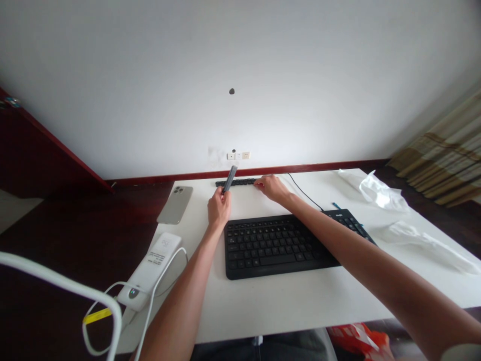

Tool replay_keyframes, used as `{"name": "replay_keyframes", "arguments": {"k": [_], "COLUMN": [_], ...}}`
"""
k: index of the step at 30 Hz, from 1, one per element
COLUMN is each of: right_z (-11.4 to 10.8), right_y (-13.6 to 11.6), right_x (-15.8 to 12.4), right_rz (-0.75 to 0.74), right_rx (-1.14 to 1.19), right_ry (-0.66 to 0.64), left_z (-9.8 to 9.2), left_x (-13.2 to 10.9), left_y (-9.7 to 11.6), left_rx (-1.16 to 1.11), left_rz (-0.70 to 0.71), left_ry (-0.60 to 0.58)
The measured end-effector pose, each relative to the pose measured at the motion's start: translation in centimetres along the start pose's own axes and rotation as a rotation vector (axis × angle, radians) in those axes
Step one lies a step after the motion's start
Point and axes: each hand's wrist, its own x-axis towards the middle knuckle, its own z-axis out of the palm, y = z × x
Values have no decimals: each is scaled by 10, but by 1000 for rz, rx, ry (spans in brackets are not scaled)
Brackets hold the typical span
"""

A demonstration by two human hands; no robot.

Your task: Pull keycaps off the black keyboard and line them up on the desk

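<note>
My left hand (pixel 219 206) is closed around a slim, straight grey tool (pixel 230 178), held tilted up above the table; its exact kind is hard to tell. Behind it, a row of small black pieces that look like keycaps (pixel 243 182) lies near the table's far edge. At the right end of that row my right hand (pixel 273 187) has its fingertips pinched together on the table; what is between them is too small to make out. A black keyboard (pixel 270 245) lies closer to me, with my right forearm crossing over its right part.
On the left of the white table (pixel 233 311) lie a phone (pixel 175 204) and a white power strip (pixel 154 268) with white cables (pixel 152 301). Crumpled white plastic wrapping (pixel 383 190) is on the right. A black cable (pixel 306 193) runs behind the keyboard. Beyond stands a wall.
</note>
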Motion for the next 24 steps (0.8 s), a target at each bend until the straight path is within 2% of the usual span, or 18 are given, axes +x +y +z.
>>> {"name": "replay_keyframes", "arguments": {"k": [7,10,14,18,24], "right_z": [-12,-13,-10,-6,2], "right_y": [-4,-2,6,12,13], "right_x": [-19,-22,-9,13,33], "right_rz": [40,-20,-164,-191,-285], "right_rx": [23,50,33,27,88], "right_ry": [74,119,130,35,11], "left_z": [0,0,-1,-1,-1], "left_x": [0,-1,-1,-1,0], "left_y": [1,1,1,1,2], "left_rx": [6,23,18,21,47], "left_rz": [-28,-10,2,-13,-17], "left_ry": [-10,-3,-1,-10,-20]}}
